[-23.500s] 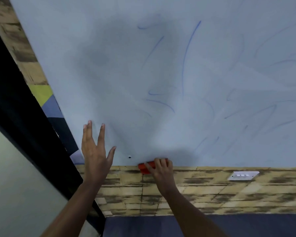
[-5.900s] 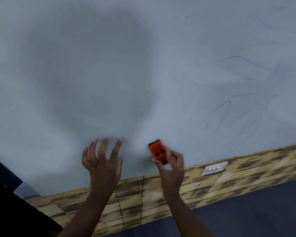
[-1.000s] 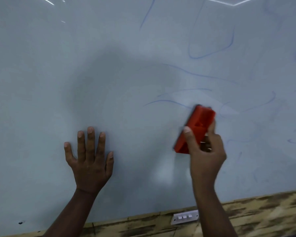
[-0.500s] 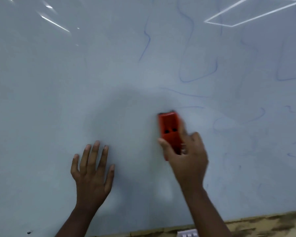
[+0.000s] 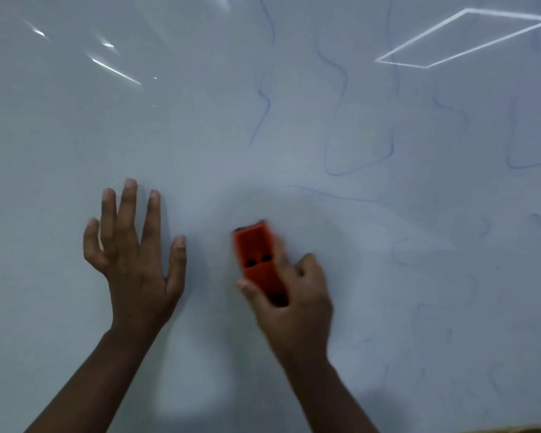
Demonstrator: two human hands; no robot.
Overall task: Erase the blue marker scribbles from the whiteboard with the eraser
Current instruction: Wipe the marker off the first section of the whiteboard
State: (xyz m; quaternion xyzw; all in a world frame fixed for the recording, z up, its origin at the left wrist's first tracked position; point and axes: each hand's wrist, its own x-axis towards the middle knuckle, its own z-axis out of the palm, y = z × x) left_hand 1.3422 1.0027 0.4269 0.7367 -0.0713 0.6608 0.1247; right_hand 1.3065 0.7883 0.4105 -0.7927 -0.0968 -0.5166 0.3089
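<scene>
The whiteboard [image 5: 200, 120] fills the view. My right hand [image 5: 294, 301] grips an orange eraser [image 5: 256, 257] near the middle, its upper end pointing up and held against the board; it is blurred by motion. My left hand [image 5: 135, 254] lies flat on the board to the left of the eraser, fingers spread and straight. Blue marker scribbles [image 5: 356, 164] run over the upper middle and right of the board, with a faint line [image 5: 334, 195] just above and right of the eraser. The board around and left of my hands shows no marks.
Ceiling lights glare on the board at the upper left [image 5: 113, 68] and a bright rectangle reflection [image 5: 463, 39] sits at the upper right. A sliver of the wood-patterned wall [image 5: 519, 430] shows at the bottom right corner.
My right hand swept the eraser leftward and down from the scribbles over the last second. The view tilted up, so the board's lower edge and the wall switch left the frame. My left hand stayed on the board.
</scene>
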